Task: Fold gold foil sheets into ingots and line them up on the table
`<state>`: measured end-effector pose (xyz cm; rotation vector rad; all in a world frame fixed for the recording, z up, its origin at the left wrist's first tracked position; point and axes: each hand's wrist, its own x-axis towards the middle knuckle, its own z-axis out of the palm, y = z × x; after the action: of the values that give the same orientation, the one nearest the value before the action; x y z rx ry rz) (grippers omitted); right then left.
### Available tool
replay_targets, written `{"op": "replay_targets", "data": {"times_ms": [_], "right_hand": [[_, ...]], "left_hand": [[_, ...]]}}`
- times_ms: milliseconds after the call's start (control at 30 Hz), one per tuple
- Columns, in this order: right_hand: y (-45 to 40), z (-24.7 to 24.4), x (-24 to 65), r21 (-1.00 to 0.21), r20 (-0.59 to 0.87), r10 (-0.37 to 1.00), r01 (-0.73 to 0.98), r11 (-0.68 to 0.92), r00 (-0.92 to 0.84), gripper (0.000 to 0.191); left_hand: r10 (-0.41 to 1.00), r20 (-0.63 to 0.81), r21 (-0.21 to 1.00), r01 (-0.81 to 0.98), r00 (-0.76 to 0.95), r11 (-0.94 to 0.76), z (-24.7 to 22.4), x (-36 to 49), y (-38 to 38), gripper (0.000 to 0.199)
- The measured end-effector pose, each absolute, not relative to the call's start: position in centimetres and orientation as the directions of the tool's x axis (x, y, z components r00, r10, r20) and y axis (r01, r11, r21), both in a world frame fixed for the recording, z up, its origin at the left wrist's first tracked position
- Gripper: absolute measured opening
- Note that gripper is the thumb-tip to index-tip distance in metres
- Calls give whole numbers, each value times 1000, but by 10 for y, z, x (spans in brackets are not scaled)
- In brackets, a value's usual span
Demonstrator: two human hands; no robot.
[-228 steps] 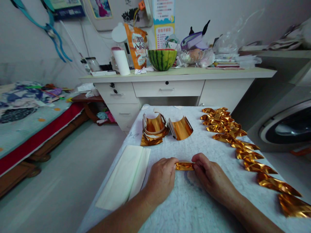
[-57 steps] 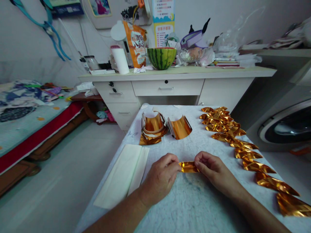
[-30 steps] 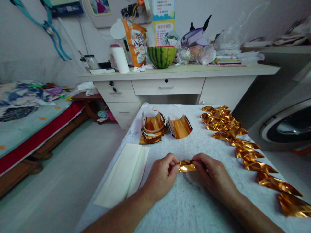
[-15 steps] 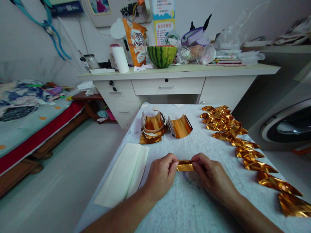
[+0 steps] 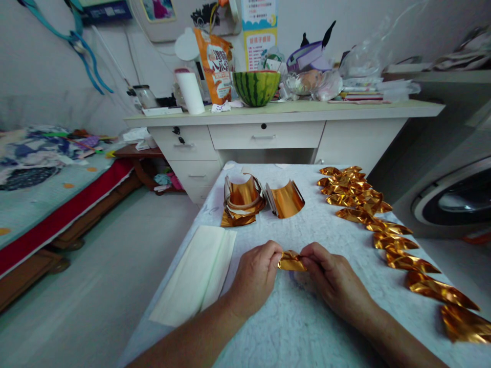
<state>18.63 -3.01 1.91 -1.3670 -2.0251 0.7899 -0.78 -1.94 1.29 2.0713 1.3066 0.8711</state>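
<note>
Between my two hands is a small piece of gold foil paper [image 5: 291,261], folded narrow and creased across its middle. My left hand [image 5: 258,273] pinches its left end between thumb and fingers. At the other end, my right hand [image 5: 333,273] is closed on it in the same way. Beyond the hands lie two curled stacks of gold foil sheets, a left stack [image 5: 243,197] and a right stack [image 5: 286,199]. Several folded gold foil pieces [image 5: 408,259] with pointed ends form a row down the table's right side.
White paper sheets [image 5: 192,276] lie left of my left forearm on the cloth-covered table [image 5: 307,327]. Behind the table stands a white desk [image 5: 268,134] with half a watermelon [image 5: 256,88] on top. A bed [image 5: 49,204] is at left, a washing machine [image 5: 460,194] at right.
The foil piece between my hands was smooth and flat-faced; now it is crumpled and twisted at its ends. Both hands have kept their pinch and barely shifted.
</note>
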Motion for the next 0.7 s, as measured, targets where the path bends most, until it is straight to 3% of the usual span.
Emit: {"op": "replay_targets", "data": {"times_ms": [200,700], "right_hand": [[-29,17,188,-712,224,954,636,298,-196,17],[-31,17,188,-736,207,945,595,322,-255,15]], "left_hand": [[885,320,701,544,338,-461,13,-7,-24,13],[895,340,679,583,290,-447,16,-8,-22,15]]}}
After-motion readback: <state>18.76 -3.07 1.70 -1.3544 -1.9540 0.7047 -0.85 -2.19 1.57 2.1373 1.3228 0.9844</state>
